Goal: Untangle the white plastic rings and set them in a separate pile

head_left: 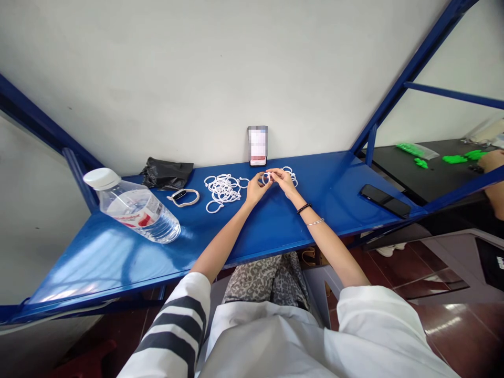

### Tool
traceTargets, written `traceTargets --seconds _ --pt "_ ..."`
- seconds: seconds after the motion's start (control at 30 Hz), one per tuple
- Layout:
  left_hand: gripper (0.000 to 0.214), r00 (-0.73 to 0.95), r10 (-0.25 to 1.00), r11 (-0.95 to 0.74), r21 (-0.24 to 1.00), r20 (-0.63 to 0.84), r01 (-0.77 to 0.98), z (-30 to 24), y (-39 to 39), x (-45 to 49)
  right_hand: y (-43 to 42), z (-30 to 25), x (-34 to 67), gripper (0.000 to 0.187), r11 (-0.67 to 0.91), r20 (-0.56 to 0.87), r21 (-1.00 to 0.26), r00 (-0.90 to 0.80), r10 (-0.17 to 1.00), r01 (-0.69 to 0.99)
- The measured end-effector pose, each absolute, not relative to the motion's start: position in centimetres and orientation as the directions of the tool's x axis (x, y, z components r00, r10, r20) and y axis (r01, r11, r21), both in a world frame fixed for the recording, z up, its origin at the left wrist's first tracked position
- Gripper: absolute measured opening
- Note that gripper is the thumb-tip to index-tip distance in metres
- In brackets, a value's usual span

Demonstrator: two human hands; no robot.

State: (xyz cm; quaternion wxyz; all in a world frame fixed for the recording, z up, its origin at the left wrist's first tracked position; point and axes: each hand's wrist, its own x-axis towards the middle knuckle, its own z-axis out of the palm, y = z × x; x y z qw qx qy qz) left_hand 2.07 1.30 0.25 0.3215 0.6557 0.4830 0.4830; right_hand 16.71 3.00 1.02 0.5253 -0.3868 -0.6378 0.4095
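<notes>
My left hand [255, 191] and my right hand [285, 182] meet above the blue table, fingers closed on one white ring [263, 179] between them. It looks like a plastic curtain ring with a small knob, though my fingertips partly cover it. Left of my hands lies a loose pile of similar white rings [223, 189]. A few more white rings [289, 170] rest just beyond my right hand, partly hidden by it.
A phone [258, 146] leans upright against the wall. Leftward are a smartwatch [184, 197], a black plastic bag [167, 173] and a big water bottle [136, 210]. Another phone [385, 200] lies right. Beyond the blue frame, a person's arm [494, 173] is near green pieces [454, 159].
</notes>
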Motion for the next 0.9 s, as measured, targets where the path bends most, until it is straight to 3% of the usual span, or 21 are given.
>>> traceTargets --seconds 0.33,0.9 --pt "0.043 0.008 0.900 -0.410 0.839 0.436 0.359 -0.8 2.0 2.0 3.0 1.0 16.6 0.026 0.294 0.290 -0.956 -0.120 0.949 0.017" --pt "0.041 0.042 0.860 -0.491 0.802 0.509 0.339 -1.1 2.3 2.2 4.1 -0.3 17.1 0.034 0.245 0.241 -0.968 -0.069 0.968 0.060"
